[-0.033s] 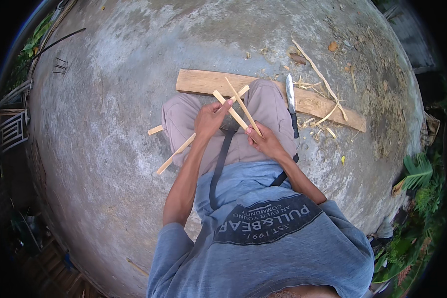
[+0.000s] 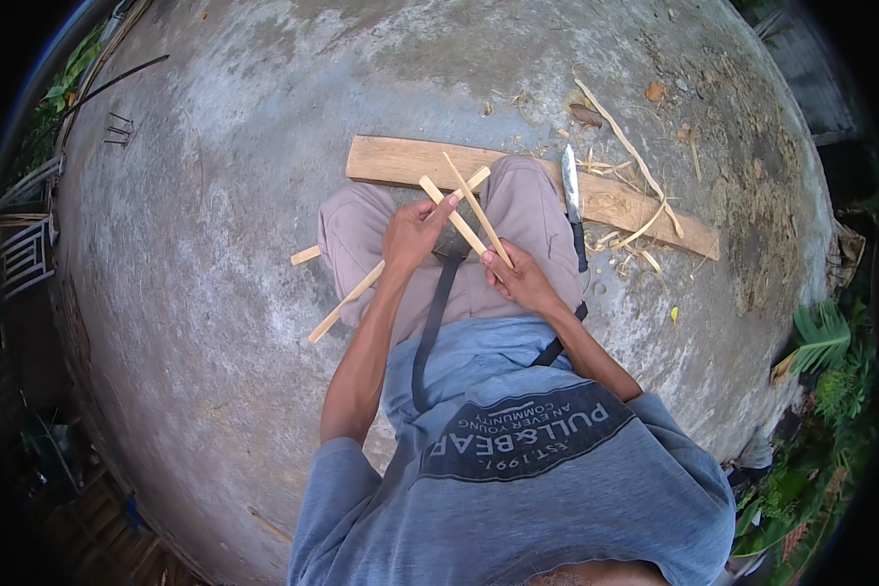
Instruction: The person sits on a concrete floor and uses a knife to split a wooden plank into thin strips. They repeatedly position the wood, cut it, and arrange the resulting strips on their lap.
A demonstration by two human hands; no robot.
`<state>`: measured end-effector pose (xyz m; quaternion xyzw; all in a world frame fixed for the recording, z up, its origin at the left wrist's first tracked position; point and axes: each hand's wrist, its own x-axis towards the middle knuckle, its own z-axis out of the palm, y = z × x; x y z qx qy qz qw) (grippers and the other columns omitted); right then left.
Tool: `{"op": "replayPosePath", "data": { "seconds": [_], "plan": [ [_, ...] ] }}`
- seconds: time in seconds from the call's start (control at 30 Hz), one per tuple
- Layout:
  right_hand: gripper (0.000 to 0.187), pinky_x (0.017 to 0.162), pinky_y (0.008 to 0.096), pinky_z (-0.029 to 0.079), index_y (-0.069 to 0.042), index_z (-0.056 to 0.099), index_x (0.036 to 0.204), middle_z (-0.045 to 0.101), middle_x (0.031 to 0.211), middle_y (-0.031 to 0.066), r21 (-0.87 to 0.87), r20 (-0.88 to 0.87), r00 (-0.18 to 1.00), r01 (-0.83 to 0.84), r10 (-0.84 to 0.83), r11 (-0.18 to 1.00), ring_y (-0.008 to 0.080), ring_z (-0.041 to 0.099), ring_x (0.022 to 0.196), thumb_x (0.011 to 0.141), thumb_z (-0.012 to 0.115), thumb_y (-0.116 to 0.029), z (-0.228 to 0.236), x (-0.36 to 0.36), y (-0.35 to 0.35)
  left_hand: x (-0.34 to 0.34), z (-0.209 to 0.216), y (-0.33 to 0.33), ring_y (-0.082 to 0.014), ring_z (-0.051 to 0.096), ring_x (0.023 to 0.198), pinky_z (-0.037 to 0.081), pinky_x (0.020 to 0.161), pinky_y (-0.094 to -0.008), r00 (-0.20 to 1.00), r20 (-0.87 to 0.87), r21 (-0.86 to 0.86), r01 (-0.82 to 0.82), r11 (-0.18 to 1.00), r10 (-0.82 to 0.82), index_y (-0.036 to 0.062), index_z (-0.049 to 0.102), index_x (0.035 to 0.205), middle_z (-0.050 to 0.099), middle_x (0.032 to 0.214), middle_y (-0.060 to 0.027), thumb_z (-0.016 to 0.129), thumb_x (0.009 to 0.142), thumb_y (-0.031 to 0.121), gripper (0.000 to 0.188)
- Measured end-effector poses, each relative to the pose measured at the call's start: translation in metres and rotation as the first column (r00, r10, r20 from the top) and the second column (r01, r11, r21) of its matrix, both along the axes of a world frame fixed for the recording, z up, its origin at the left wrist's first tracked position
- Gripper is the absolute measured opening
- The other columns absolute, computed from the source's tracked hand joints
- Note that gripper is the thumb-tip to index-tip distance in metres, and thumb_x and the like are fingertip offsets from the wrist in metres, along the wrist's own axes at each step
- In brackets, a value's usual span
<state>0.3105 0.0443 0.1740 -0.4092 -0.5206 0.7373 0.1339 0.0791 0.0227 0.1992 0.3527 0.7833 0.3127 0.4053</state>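
Note:
My left hand [image 2: 415,232] is closed around a long, pale wooden strip [image 2: 348,303], which slants under my left forearm. Its upper end shows past my fingertips. My right hand [image 2: 521,280] grips the lower ends of two shorter pieces, a flat wooden strip [image 2: 467,230] and a thinner tapered stick [image 2: 465,184]. The pieces cross one another above my lap, close to my left thumb. Which of them touch there, I cannot tell. Another wooden strip [image 2: 306,255] pokes out beside my left knee, the rest of it hidden by my leg.
A thick wooden plank [image 2: 410,161] lies on the concrete floor [image 2: 205,244] beyond my knees. Across it, right of my right knee, rests a knife [image 2: 571,186] with a black handle. Curled shavings [image 2: 651,261] and a long peeled strip [image 2: 620,134] lie around the plank's right end.

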Motion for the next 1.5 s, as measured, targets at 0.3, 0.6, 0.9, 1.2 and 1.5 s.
{"op": "replayPosePath", "data": {
  "seconds": [0.3,0.6,0.9,1.2,1.5],
  "plan": [
    [0.029,0.047,0.0212,0.035,-0.005,0.063,0.11,0.055,0.073,-0.0013,-0.059,-0.009,0.991,0.132,-0.133,0.989,0.0041,0.044,0.054,0.107,0.059,-0.034,0.005,-0.006,0.0,0.0,-0.004,-0.007,-0.0131,0.048,0.058,0.038,0.056,-0.0336,1.0,0.016,0.111,0.015,0.994,-0.017,0.0044,0.073,0.08,0.053,0.058,-0.001,0.066,0.091,0.067,0.064],
    [0.045,0.054,0.0228,0.039,-0.002,0.066,0.124,0.049,0.071,-0.0026,0.171,-0.081,0.95,0.311,-0.301,0.935,0.0064,0.045,0.06,0.109,0.052,-0.041,-0.016,0.008,0.023,-0.012,-0.005,0.0,-0.0082,0.045,0.06,0.034,0.057,-0.0287,0.974,0.212,0.178,-0.115,0.977,0.076,0.0032,0.072,0.077,0.054,0.061,0.0032,0.071,0.093,0.056,0.056],
    [0.042,0.06,0.0223,0.039,-0.005,0.061,0.128,0.046,0.074,-0.0031,0.04,-0.01,1.0,-0.003,0.003,0.999,0.0068,0.044,0.065,0.113,0.043,-0.039,0.02,0.025,0.055,-0.017,0.011,-0.002,-0.0057,0.042,0.063,0.031,0.057,-0.0254,0.947,0.306,0.137,-0.147,0.98,0.099,0.0039,0.068,0.072,0.052,0.065,0.005,0.074,0.094,0.05,0.051],
    [0.034,0.061,0.0219,0.04,-0.006,0.065,0.123,0.056,0.084,-0.0047,-0.028,-0.014,0.995,-0.103,0.103,0.994,0.0048,0.048,0.07,0.111,0.05,-0.034,0.019,0.01,0.051,-0.014,0.008,-0.007,-0.0039,0.041,0.06,0.029,0.054,-0.0232,0.937,0.338,0.204,-0.165,0.965,0.089,0.0062,0.07,0.076,0.053,0.065,0.0062,0.075,0.093,0.05,0.048],
    [0.039,0.07,0.0203,0.044,-0.006,0.068,0.128,0.061,0.087,-0.0046,-0.028,-0.008,0.998,-0.061,0.061,0.998,0.0039,0.054,0.079,0.11,0.053,-0.038,0.011,-0.004,0.031,-0.012,0.013,-0.008,-0.0042,0.046,0.064,0.034,0.058,-0.024,0.94,0.324,0.211,-0.177,0.961,0.102,0.0013,0.075,0.082,0.06,0.067,0.0041,0.075,0.095,0.045,0.045]
  ]
}}
